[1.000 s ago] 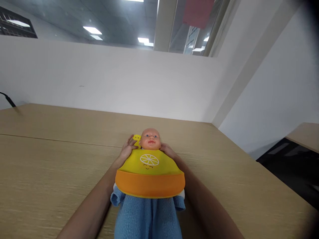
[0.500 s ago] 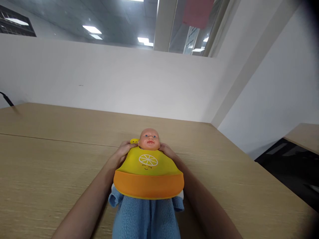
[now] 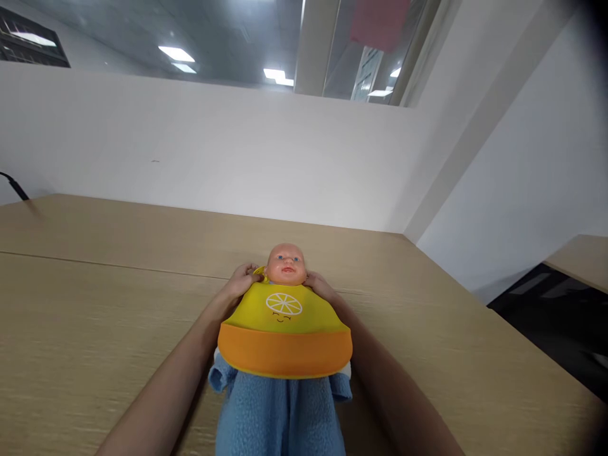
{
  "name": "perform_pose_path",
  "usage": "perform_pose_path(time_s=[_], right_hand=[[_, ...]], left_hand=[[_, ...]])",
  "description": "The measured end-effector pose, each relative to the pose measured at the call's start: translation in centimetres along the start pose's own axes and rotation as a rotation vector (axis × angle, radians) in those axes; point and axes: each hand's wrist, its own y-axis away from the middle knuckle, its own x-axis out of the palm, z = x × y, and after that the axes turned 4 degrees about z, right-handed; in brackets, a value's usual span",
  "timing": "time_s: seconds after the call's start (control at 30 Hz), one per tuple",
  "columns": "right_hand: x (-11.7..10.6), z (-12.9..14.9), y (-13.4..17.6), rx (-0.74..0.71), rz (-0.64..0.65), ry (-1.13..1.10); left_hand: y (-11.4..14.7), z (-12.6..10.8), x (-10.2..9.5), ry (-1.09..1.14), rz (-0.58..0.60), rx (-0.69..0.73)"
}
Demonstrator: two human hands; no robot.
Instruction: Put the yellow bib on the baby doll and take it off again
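Doll (image 3: 285,266) in blue fleece lies face up on the wooden table (image 3: 95,304), wearing a yellow bib (image 3: 284,326) with an orange pocket, while the left hand (image 3: 242,283) and right hand (image 3: 319,286) pinch the bib's neck straps on either side of its head.

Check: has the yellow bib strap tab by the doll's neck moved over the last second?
Yes. The strap tab stood up beside the doll's head; the left hand has folded it down toward the neck, mostly hidden now.
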Motion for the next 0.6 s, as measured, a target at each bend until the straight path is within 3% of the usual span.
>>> perform_pose_path(time_s=[0.2,0.6], right_hand=[[-0.1,-0.3,-0.1,-0.015,0.027,-0.027],[-0.5,-1.3,-0.8,-0.039,0.102,-0.100]], left_hand=[[-0.1,-0.2,0.0,-0.047,-0.064,0.071],[-0.6,0.0,-0.2,-0.042,-0.065,-0.009]])
